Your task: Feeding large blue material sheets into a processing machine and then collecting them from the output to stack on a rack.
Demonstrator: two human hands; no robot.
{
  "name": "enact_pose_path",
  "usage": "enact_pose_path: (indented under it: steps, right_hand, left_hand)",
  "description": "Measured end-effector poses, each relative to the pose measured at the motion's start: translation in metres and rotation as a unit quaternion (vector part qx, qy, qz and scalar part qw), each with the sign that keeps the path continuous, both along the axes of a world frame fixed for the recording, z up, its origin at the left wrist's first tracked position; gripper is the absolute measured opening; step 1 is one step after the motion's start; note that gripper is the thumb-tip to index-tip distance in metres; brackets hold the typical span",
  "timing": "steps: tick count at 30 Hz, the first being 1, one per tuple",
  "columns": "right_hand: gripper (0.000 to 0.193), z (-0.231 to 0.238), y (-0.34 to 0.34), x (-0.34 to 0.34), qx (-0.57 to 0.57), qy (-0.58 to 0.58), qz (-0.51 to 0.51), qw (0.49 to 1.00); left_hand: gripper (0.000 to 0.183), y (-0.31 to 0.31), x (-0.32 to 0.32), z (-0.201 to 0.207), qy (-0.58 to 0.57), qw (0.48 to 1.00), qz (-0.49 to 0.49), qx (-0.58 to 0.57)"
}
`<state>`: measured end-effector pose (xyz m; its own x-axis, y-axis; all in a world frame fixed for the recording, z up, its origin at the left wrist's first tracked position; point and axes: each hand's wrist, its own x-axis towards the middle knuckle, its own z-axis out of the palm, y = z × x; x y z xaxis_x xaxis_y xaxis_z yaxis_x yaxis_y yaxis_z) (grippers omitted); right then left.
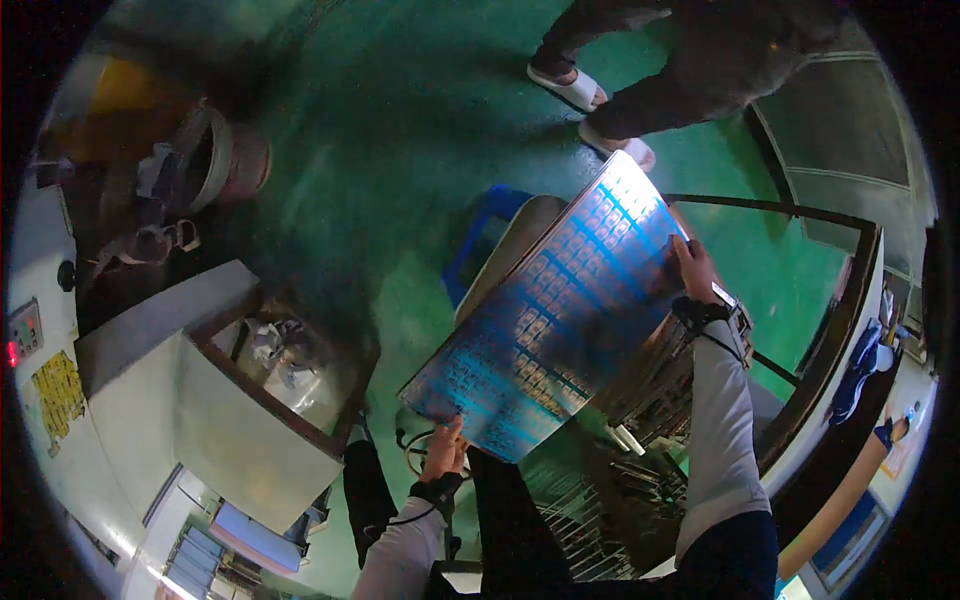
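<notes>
A large, thin rectangular sheet (560, 310), covered in rows of small blue and silver patterns, lies tilted across the middle of the view. At its near left corner, my left hand (445, 450) is closed on the edge, with a thumb on the face. On the right long edge, my right hand (695, 268) grips it the same way. Beneath the sheet, a pale board (518, 240) shows along its far left side, partly covered. A dark wire rack (660, 390) stands under the right edge; the sheet hides part of it.
A blue plastic frame (490, 215) stands on the green floor (340, 190) beyond the sheet. To the left is an open-topped bin (250, 400) holding crumpled material. Another person's legs (680, 95) in white slippers are close to the sheet's far corner. A brown-edged frame (840, 330) borders the right.
</notes>
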<state>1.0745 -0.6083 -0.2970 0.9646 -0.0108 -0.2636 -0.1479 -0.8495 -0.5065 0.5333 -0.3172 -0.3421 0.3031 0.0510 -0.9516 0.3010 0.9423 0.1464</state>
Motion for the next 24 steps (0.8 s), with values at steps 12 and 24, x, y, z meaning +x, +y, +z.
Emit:
enact_pose_path:
  steps: [12,24]
  right_hand:
    - [0.032,-0.016,-0.086,-0.016,-0.116,0.136,0.202,0.963]
    - [0.056,0.09,0.109,-0.083,-0.011,0.265,0.101,0.959]
  left_hand:
    - [0.031,0.099,0.128,0.139,0.135,0.97,-0.101,0.177]
    - [0.02,0.205,0.051,0.172,0.143,0.917,-0.069,0.366]
